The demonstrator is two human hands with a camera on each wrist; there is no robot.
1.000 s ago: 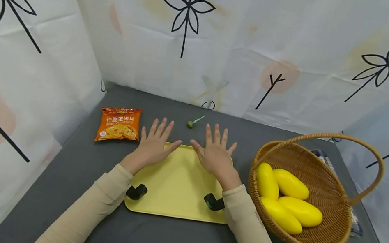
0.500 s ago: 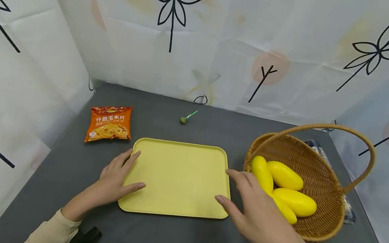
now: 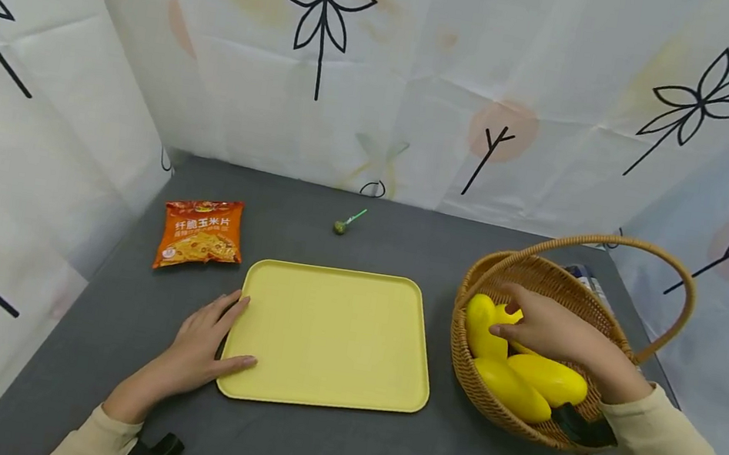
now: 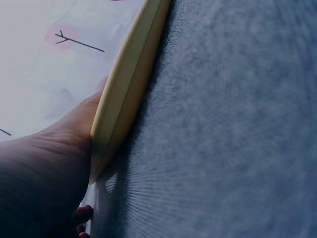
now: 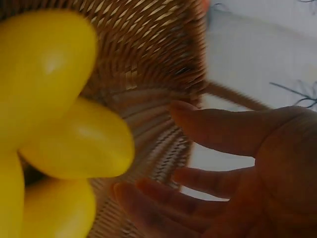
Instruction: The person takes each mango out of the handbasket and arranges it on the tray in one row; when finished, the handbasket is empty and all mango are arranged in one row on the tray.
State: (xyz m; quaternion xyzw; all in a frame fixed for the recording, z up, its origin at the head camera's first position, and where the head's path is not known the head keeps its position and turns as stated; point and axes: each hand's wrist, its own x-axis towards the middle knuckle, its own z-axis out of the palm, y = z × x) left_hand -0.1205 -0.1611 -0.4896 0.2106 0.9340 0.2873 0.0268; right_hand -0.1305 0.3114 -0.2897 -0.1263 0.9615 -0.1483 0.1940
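My left hand [image 3: 197, 348] rests at the left edge of a pale yellow tray [image 3: 335, 340], its thumb over the rim and the other fingers loosely extended along the side. The tray's edge [image 4: 121, 94] crosses in front of that hand in the left wrist view. On the right, my right hand [image 3: 556, 328] reaches into a brown wicker basket [image 3: 556, 280], above several smooth yellow oblong fruits [image 3: 546, 379] that look like mangoes. Its thumb and fingers [image 5: 213, 126] are spread apart in the right wrist view, with a gap between them and the nearest fruit [image 5: 79, 141].
An orange bag of corn chips [image 3: 201, 236] lies back left. A small lollipop [image 3: 339, 228] with a green stick lies behind the tray. The basket's tall handle [image 3: 684, 296] arches over its right side. White patterned cloth walls [image 3: 428, 73] enclose the grey table [image 3: 305, 452].
Both hands were spread above the tray, then drew apart. The left hand settled at the tray's left edge; the right hand moved right into the basket. The head view shifted slightly.
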